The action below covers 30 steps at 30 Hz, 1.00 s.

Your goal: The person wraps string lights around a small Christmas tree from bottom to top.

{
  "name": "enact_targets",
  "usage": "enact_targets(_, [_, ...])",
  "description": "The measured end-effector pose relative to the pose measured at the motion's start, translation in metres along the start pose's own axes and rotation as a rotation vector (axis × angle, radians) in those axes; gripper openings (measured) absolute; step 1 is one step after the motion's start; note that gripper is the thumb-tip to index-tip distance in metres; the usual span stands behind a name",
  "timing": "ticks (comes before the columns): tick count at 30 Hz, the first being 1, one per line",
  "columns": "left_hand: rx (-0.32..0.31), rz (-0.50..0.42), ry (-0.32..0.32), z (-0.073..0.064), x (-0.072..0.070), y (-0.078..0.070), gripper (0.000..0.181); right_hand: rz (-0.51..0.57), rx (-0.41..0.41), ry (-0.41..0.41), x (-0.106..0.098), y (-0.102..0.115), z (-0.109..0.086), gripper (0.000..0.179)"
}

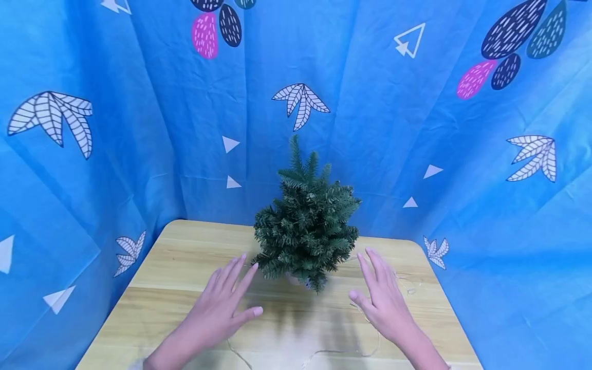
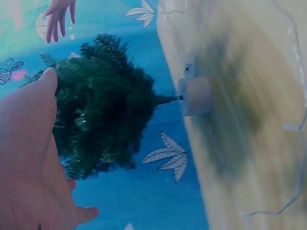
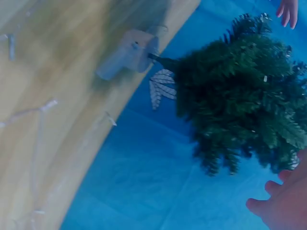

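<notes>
A small artificial Christmas tree [image 1: 307,226] stands upright on the wooden table, its dense green branches hiding most of the base in the head view. Both wrist views show that round pale base [image 2: 197,96], with a small pale box-shaped piece [image 3: 114,65] beside it. My left hand [image 1: 217,311] is spread to the left of the tree, fingertips close to the lower branches. On the other side hovers my right hand [image 1: 388,306], fingers extended and thumb apart. Neither hand holds anything. A thin wire string of lights [image 1: 339,351] loops over the table below and around both hands.
The light wooden table [image 1: 152,318] has rounded back corners. Blue patterned cloth [image 1: 370,128] hangs behind it and along both sides, close to the table edges. More of the thin wire [image 1: 409,290] lies to the right of my right hand.
</notes>
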<state>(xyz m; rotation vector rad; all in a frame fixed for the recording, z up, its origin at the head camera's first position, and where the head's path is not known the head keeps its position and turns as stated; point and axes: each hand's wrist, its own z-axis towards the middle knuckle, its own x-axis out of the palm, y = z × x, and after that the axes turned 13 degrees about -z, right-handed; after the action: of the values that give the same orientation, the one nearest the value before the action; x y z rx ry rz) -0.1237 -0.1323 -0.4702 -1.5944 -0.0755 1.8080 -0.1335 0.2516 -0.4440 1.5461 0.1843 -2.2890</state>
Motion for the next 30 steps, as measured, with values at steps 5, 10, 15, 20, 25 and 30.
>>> enact_targets(5, [-0.020, -0.013, -0.002, -0.009, 0.022, 0.007, 0.090, 0.068, 0.060, 0.026, 0.018, 0.001, -0.014, 0.085])
enact_targets(10, [-0.097, -0.085, 0.051, -0.018, 0.046, 0.013, 0.090, 0.082, 0.087, 0.062, 0.041, 0.007, -0.029, 0.083])
enact_targets(15, [-0.154, -0.181, 0.093, -0.027, 0.071, 0.019, 0.091, 0.060, 0.054, 0.097, 0.067, 0.020, -0.043, 0.076])
enact_targets(20, [-0.133, -0.229, 0.109, -0.033, 0.096, 0.027, 0.087, 0.043, -0.002, 0.145, 0.092, 0.037, -0.055, 0.068])
enact_targets(25, [-0.073, -0.234, 0.156, -0.038, 0.117, 0.035, 0.084, -0.035, -0.117, 0.196, 0.118, 0.048, -0.069, 0.067])
enact_targets(30, [0.040, -0.200, 0.167, -0.044, 0.135, 0.045, 0.078, -0.053, -0.204, 0.204, 0.140, 0.057, -0.079, 0.064])
